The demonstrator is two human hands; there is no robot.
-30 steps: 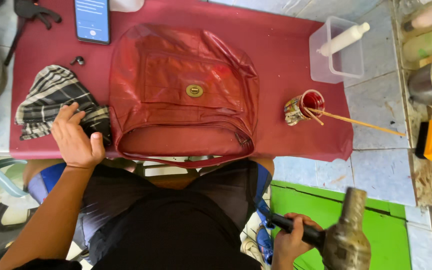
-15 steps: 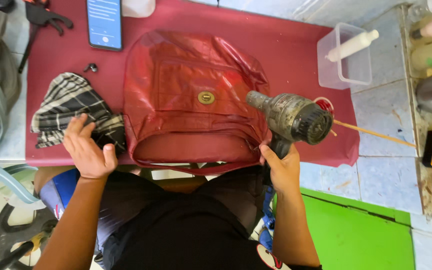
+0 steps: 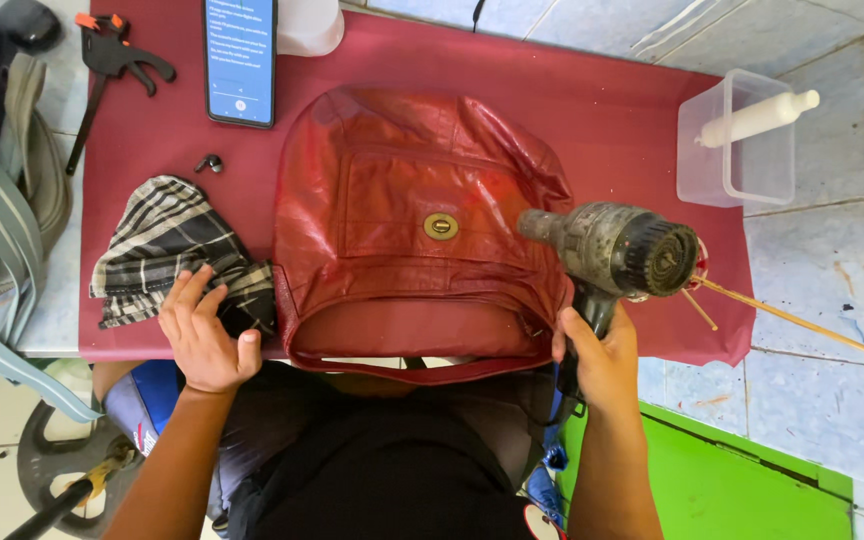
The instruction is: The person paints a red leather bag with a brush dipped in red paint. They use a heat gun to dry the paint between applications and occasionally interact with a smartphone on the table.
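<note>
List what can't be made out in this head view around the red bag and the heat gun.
- Small cup behind the heat gun: the gun body hides nearly all of it; only the sticks show.
- Right hand fingers: wrapped round the handle, hidden.
- Checked cloth: the left hand covers its near corner.
- Red bag interior: closed by its clasp.
- White container, top edge: cut off by the frame.

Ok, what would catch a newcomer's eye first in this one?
The glossy red leather bag lying flat mid-table on the dark red cloth. Next, the grimy heat gun that the right hand holds by the handle at the bag's right edge, nozzle toward the bag. The left hand rests on a checked rag.
</note>
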